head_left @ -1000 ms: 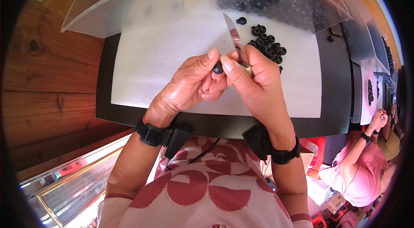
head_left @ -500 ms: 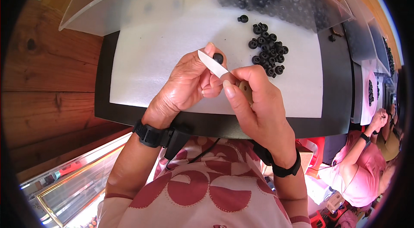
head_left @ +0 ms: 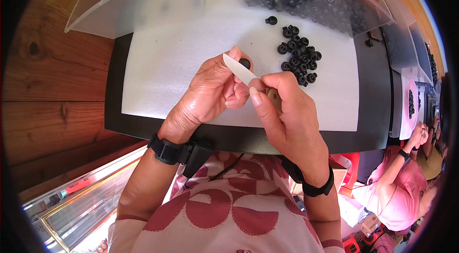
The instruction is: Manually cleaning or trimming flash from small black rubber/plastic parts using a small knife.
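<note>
My left hand (head_left: 210, 85) is closed in a pinch round a small black piece (head_left: 245, 63), which sits at the fingertips, just above the middle of my view. My right hand (head_left: 291, 109), at between four and five o'clock from the piece, grips a small knife (head_left: 236, 69), its blade pointing to ten o'clock across my left fingers. I can't tell whether the edge touches the piece. The piece looks round and smooth, so a loose pinch could let it roll and the blade skid into my left thumb, right by the tip. Pressing too hard could cause the same. If it popped free, it could bounce over the white mat (head_left: 167, 71) towards three o'clock and get lost among the similar black pieces (head_left: 299, 57) heaped there.
</note>
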`<move>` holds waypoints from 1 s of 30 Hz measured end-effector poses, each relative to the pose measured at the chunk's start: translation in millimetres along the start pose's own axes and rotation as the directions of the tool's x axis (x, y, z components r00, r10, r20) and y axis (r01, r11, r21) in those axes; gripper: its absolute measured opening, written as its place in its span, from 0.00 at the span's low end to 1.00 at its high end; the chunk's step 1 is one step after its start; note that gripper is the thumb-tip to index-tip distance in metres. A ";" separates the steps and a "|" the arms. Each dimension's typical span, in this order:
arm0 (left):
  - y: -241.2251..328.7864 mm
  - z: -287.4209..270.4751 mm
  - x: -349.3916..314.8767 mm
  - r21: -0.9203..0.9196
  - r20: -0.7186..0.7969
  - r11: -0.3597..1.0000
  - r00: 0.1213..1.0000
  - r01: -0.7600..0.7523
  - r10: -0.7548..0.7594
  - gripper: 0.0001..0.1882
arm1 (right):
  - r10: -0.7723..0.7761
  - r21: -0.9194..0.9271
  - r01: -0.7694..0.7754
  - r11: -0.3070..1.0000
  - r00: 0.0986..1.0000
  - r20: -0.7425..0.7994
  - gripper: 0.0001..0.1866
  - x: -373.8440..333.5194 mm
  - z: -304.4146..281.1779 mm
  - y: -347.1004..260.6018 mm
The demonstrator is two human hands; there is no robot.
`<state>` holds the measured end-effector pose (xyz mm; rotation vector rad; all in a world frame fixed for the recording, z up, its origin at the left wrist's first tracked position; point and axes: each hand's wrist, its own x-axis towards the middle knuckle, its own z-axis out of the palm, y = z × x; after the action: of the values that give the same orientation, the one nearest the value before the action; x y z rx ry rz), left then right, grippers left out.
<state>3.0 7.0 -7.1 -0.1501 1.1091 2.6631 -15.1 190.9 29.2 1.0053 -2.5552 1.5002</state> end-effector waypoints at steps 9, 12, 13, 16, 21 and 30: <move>-1.1 1.0 -1.0 0.021 -0.004 0.999 0.999 -0.032 0.032 0.25 | 0.002 -0.009 -0.002 1.000 1.000 -0.005 0.09 0.1 2.1 1.3; -1.8 0.5 -1.2 0.022 -0.022 0.999 0.999 -0.038 0.039 0.25 | 0.007 -0.010 -0.007 1.000 1.000 -0.002 0.09 0.9 2.5 0.6; -1.7 0.4 -1.3 0.023 -0.027 0.999 0.999 -0.036 0.036 0.25 | 0.013 -0.012 -0.013 1.000 1.000 0.001 0.09 1.2 2.5 0.1; -2.8 -0.5 -0.6 0.017 -0.030 0.999 0.998 -0.046 0.046 0.25 | 0.017 -0.008 -0.017 1.000 1.000 -0.004 0.09 1.7 3.1 -0.6; -2.8 -1.1 -0.2 -0.002 -0.017 0.999 0.999 -0.050 0.050 0.26 | 0.005 -0.032 -0.005 0.999 1.000 -0.013 0.09 1.8 4.2 0.0; 0.8 3.2 -1.2 -0.012 -0.047 1.000 0.999 -0.018 0.018 0.26 | -0.006 -0.044 0.004 0.999 1.000 -0.028 0.09 1.8 6.5 0.8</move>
<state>3.9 8.4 -4.1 -0.2071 1.1128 2.6963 -15.0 185.2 25.7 0.9782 -2.5530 1.4394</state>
